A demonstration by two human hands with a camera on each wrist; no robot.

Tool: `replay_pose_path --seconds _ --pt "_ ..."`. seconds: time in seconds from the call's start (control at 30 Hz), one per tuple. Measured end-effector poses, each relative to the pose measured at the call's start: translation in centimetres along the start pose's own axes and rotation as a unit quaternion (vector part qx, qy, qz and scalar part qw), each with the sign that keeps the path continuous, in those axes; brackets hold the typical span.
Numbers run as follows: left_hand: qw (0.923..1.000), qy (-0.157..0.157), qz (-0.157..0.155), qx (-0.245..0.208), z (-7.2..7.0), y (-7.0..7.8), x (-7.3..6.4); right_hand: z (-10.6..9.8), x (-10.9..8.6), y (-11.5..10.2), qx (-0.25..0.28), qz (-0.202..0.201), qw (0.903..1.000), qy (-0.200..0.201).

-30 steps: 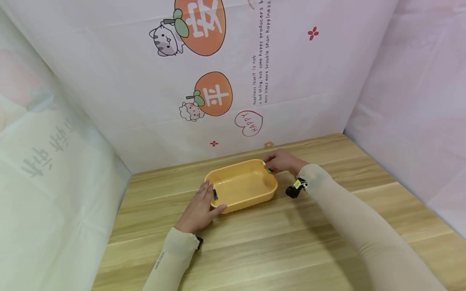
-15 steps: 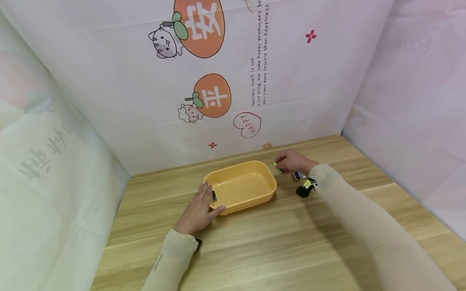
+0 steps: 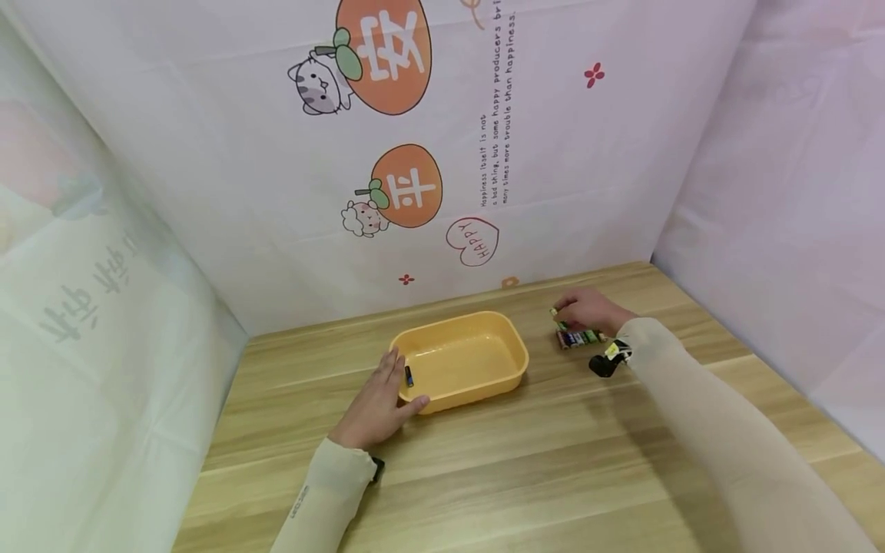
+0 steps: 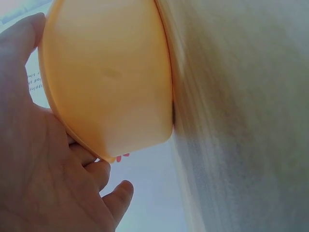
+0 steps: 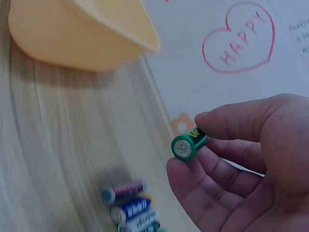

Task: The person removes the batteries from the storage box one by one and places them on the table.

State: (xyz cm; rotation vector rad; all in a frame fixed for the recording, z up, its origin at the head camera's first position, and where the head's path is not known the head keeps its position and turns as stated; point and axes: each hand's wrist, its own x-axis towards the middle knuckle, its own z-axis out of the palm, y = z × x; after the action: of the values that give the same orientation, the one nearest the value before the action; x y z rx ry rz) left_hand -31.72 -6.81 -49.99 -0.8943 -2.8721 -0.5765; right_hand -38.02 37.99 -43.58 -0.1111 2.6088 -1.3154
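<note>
My right hand (image 3: 586, 309) pinches a green battery (image 5: 189, 144) between thumb and fingers, its flat metal end toward the right wrist camera. Below that hand lies a row of several batteries (image 3: 579, 339) side by side on the table, blue, white and green ones among them. To their left stands a yellow plastic basin (image 3: 465, 395). My left hand (image 3: 369, 403) holds the basin's left end, thumb at the near side and fingers over the rim. Inside the basin, beside those fingers, is a dark blue battery (image 3: 409, 375).
The wood-grain table (image 3: 470, 476) meets a printed white cloth wall (image 3: 290, 253) behind the basin. Plain cloth walls close off the left and right sides. A small black camera (image 3: 604, 364) hangs at my right wrist.
My right hand has moved right from the basin's far right rim to over the battery row, the green battery still in its fingers. The left hand has stayed on the basin.
</note>
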Motion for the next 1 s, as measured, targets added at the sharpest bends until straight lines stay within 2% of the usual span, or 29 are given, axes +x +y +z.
replay_pose_path --seconds 0.4,0.67,1.0 --pt "1.0000 -0.005 -0.002 0.000 -0.1 0.0 0.2 -2.1 -0.6 3.1 0.048 0.035 0.9980 0.021" --pt "1.0000 -0.004 -0.004 0.003 -0.3 0.0 -0.1 -3.0 -0.9 4.3 0.054 0.036 0.9972 0.037" --pt "1.0000 -0.006 -0.005 0.004 -0.3 0.3 0.0 -3.6 -1.4 5.9 0.057 0.034 0.9971 0.037"
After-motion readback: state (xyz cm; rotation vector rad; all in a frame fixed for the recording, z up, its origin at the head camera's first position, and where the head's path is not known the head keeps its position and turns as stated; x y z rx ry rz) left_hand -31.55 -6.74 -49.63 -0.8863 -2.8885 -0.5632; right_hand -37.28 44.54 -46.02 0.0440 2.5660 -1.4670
